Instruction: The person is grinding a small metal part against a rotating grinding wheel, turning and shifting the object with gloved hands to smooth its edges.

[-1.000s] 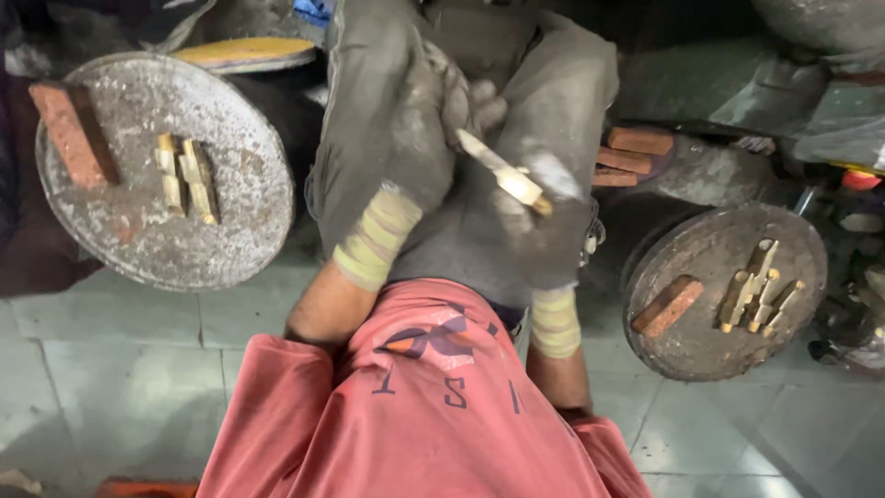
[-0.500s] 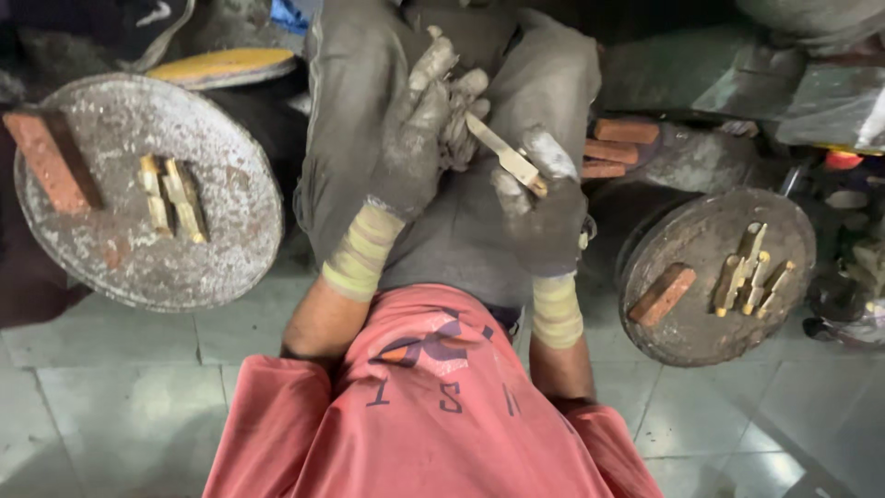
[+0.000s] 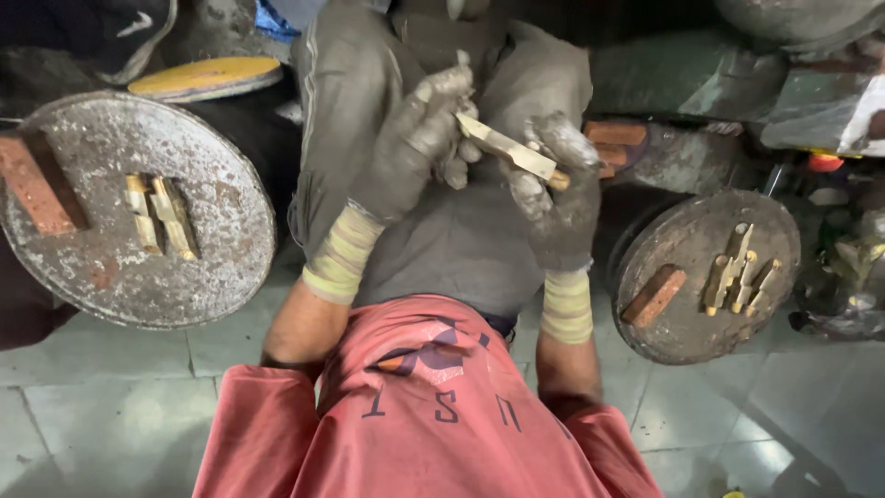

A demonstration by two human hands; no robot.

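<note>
Both hands wear grimy grey gloves with ribbed yellowish cuffs. The left hand [image 3: 419, 148] and the right hand [image 3: 553, 189] each close on one thin, flat, pale brass-coloured strip [image 3: 507, 148], held slanted above the lap. At left a round, pitted metal disc [image 3: 212, 221] carries a brick [image 3: 37, 189] and several similar strips [image 3: 161, 214]; a smaller rusty disc [image 3: 682, 323] at right holds another brick [image 3: 653, 295] and more strips [image 3: 742, 269].

Holding a flat pale metal strip [image 3: 510, 150] over my lap, tilted, far end up-left in my left glove [image 3: 419, 152], lower end pinched in my right glove [image 3: 553, 198]
</note>
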